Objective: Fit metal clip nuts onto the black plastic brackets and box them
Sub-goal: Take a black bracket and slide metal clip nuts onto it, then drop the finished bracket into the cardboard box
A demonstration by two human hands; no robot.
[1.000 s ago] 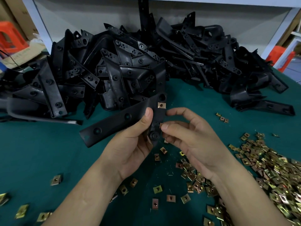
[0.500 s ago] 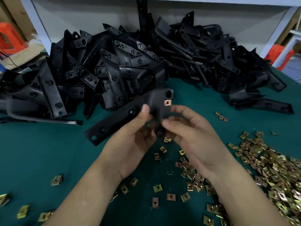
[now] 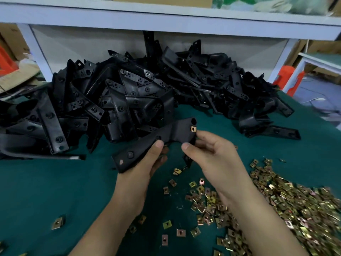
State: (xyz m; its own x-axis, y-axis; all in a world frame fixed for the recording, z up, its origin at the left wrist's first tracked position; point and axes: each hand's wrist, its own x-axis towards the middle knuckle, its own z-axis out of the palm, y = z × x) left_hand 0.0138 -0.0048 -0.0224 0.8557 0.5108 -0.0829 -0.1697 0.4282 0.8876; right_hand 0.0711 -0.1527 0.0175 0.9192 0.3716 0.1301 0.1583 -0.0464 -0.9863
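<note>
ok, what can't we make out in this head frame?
- Head view: the lower arm of the bracket is mostly hidden behind the right hand; whether a second clip nut sits there can't be told.
- Head view: the loose clip nuts are motion-blurred and cut by the right and bottom edges; no count.
- Head view: the shelf items are blurred and cut by the top edge.

Even light, blurred, bowed edges
</note>
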